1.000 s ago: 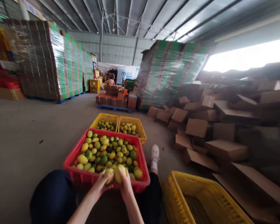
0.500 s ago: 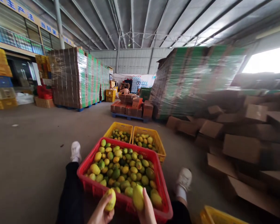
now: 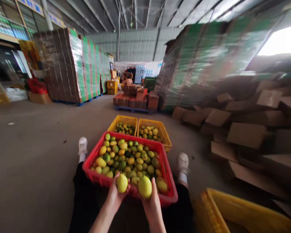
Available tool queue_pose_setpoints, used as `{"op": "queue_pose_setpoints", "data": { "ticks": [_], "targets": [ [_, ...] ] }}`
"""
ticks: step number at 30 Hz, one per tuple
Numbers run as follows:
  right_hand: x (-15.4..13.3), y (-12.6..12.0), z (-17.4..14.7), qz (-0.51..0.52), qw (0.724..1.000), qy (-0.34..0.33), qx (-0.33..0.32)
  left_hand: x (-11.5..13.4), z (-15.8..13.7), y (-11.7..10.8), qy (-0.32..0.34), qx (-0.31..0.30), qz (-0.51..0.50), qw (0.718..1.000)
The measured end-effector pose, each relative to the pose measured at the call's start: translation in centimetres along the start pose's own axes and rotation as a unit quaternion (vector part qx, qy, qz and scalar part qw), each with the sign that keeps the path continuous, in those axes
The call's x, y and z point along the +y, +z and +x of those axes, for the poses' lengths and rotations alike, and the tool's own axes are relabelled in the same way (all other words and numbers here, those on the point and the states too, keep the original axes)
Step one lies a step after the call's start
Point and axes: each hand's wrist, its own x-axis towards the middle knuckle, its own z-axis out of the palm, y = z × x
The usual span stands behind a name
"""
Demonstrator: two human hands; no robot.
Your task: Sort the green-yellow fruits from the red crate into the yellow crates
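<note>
My left hand (image 3: 115, 191) is closed round a yellow-green lemon (image 3: 122, 183), with the thumb along its left side. In my right hand (image 3: 153, 197) sits a larger yellow-green lemon (image 3: 145, 187), gripped with the thumb on its right. Both hands are over the near edge of a red plastic crate (image 3: 171, 184). That crate is filled with loose lemons (image 3: 126, 158), some yellow and some green. Parts of the fingers are hidden behind the held fruit.
Two yellow crates (image 3: 167, 131) with lemons stand beyond the red one. Another yellow crate (image 3: 247, 207) is at the lower right. Flattened and open cardboard boxes (image 3: 247, 134) lie on the right. Wrapped box stacks (image 3: 87, 69) and a loaded pallet (image 3: 133, 109) stand farther back.
The view has tipped downward, so more of the forearms and the lower-right yellow crate show. Both hands, each still holding a lemon, have turned and moved a little farther over the red crate.
</note>
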Motion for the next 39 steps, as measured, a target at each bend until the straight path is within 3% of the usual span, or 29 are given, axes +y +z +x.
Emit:
{"op": "queue_pose_setpoints", "data": {
  "ticks": [2,6,9,14,17,23,32,39],
  "targets": [
    [-0.2,1.0,-0.3,0.024,0.998,0.034,0.042,0.6,-0.5,0.2,-0.005,-0.002,0.009,1.000],
    [0.0,1.8,-0.2,0.018,0.998,0.055,0.017,1.6,-0.7,0.5,0.015,-0.014,0.033,0.999],
    [0.4,1.9,0.2,0.039,0.997,0.064,0.032,2.0,-0.6,0.6,0.035,-0.008,0.042,0.998],
    [0.8,1.9,0.8,0.055,0.994,0.086,0.042,2.6,0.1,-0.1,0.063,-0.061,0.079,0.993],
    [1.1,1.6,1.1,0.030,0.996,0.077,0.028,2.9,0.8,-0.9,0.090,-0.085,0.071,0.990],
    [1.7,0.8,1.5,0.027,0.993,0.080,0.083,3.3,1.5,-1.8,0.083,-0.105,0.050,0.990],
    [1.4,1.1,0.4,-0.025,1.000,0.013,0.011,2.6,1.6,-2.0,0.116,-0.052,0.074,0.989],
    [2.3,1.0,0.6,-0.034,0.999,-0.007,0.039,2.3,1.3,-1.6,0.151,-0.109,0.091,0.978]
  ]
}}
